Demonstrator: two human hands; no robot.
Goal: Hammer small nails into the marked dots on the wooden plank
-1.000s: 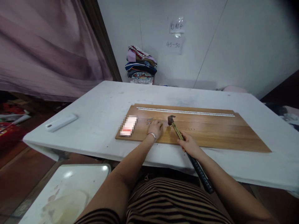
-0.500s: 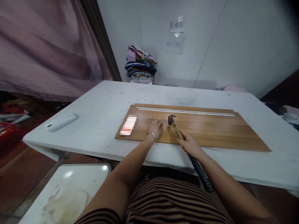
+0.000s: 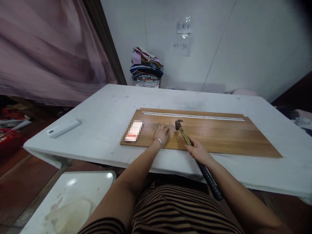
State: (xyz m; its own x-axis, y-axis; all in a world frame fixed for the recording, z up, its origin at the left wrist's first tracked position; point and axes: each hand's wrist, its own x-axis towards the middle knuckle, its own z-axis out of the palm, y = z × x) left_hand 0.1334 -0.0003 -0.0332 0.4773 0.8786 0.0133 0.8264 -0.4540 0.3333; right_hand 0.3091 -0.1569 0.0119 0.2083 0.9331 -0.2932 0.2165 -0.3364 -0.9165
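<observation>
My right hand (image 3: 198, 151) is wrapped round the handle of a claw hammer (image 3: 185, 136). Its rusty head hovers over or rests on the wooden board (image 3: 231, 138); I cannot tell which. The black grip runs back below my wrist. My left hand (image 3: 162, 134) lies on the board to the left of the hammer head, fingers loosely bent and nothing visible in them. Just beyond that hand is a small bunch of loose nails (image 3: 155, 125). A short row of small dark nail heads or holes (image 3: 196, 134) marks the board right of the hammer.
Two white measuring strips (image 3: 195, 116) run along the board's far side. A blurred-out phone-like object (image 3: 134, 131) lies at its left end. On the white-covered table (image 3: 97, 104) sits a white elongated object (image 3: 63, 128). A white stool (image 3: 102, 178) stands at lower left, folded cloths (image 3: 147, 68) behind.
</observation>
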